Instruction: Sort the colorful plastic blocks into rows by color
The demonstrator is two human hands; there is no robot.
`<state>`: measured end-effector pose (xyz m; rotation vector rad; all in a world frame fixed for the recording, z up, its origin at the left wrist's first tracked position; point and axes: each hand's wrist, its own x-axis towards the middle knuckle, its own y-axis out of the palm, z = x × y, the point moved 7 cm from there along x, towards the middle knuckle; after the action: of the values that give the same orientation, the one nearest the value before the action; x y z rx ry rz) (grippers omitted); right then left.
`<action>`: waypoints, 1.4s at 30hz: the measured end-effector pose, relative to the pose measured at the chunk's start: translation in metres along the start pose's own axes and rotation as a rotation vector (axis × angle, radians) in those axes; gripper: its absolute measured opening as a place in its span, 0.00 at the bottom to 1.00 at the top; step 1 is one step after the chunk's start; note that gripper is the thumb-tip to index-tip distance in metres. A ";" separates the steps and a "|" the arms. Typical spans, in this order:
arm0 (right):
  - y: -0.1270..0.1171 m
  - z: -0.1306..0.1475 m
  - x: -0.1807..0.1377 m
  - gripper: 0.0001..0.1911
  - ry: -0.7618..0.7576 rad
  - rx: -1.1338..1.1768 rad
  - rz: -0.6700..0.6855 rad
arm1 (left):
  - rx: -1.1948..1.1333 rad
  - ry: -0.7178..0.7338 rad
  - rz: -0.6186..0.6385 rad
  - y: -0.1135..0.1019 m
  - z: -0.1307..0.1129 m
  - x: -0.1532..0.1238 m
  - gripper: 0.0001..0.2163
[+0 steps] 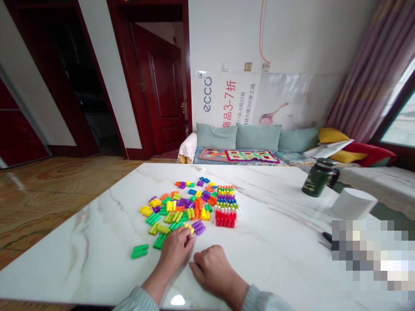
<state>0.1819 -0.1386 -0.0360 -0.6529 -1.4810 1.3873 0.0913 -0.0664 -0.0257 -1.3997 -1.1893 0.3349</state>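
Note:
A loose heap of small coloured plastic pegs [181, 207] lies on the white marble table [275, 242]. Beside it stands a neat block of pegs in rows [226, 205], red in front, then white, green, blue, purple, yellow and orange. My left hand [177, 248] rests at the heap's near edge, fingers curled over a yellow peg [189, 226]. My right hand [212, 270] lies next to it on the table, fingers curled under, and what they hold, if anything, is hidden. A pair of green pegs [140, 251] lies apart to the left.
A dark green camouflage mug [319, 177] and a white cylinder [353, 203] stand at the table's right. A black object [327, 237] lies near a blurred patch. Behind the table are a sofa [256, 142] with cushions, a dark red door [162, 86] and curtains [369, 69].

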 end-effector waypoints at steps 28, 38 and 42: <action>-0.002 0.000 0.002 0.13 -0.006 -0.005 0.013 | -0.002 0.002 0.001 -0.002 -0.001 -0.001 0.11; -0.003 0.000 0.002 0.13 -0.003 0.002 0.014 | 0.000 -0.005 0.001 -0.002 -0.001 -0.001 0.11; -0.005 0.001 0.003 0.13 -0.001 -0.001 0.022 | -0.009 -0.009 0.004 -0.003 -0.002 -0.001 0.11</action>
<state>0.1815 -0.1375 -0.0304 -0.6705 -1.4791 1.4040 0.0909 -0.0689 -0.0232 -1.4098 -1.1963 0.3395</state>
